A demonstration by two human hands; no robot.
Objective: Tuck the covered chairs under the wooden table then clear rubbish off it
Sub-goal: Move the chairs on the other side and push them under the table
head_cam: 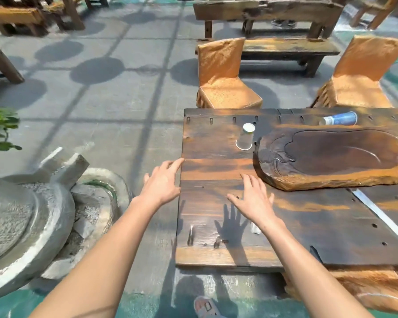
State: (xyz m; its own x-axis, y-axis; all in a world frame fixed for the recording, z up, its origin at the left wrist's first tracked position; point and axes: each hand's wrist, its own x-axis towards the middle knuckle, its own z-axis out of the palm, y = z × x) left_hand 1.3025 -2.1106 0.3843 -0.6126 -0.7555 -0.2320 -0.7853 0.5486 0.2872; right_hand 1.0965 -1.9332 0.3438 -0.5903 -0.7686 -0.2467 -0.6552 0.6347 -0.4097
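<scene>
The dark wooden table (pixel 218 251) fills the right half of the view. Two chairs in orange covers stand at its far side: one chair (pixel 223 76) near the left corner, the other chair (pixel 361 72) further right, both pulled back from the edge. An upturned paper cup (pixel 245 140) stands on the table, and a blue and white cup (pixel 340 118) lies on its side near the far edge. My left hand (pixel 163 182) hovers open at the table's left edge. My right hand (pixel 253 198) is open above the tabletop, holding nothing.
A carved wooden tea tray (pixel 331 177) sits on the table, with a flat white strip (pixel 377 212) beside it. Stone millstone pieces (pixel 32 216) lie on the floor at left. A wooden bench (pixel 285 47) stands behind the chairs. Another covered seat (pixel 354 292) shows under the near right edge.
</scene>
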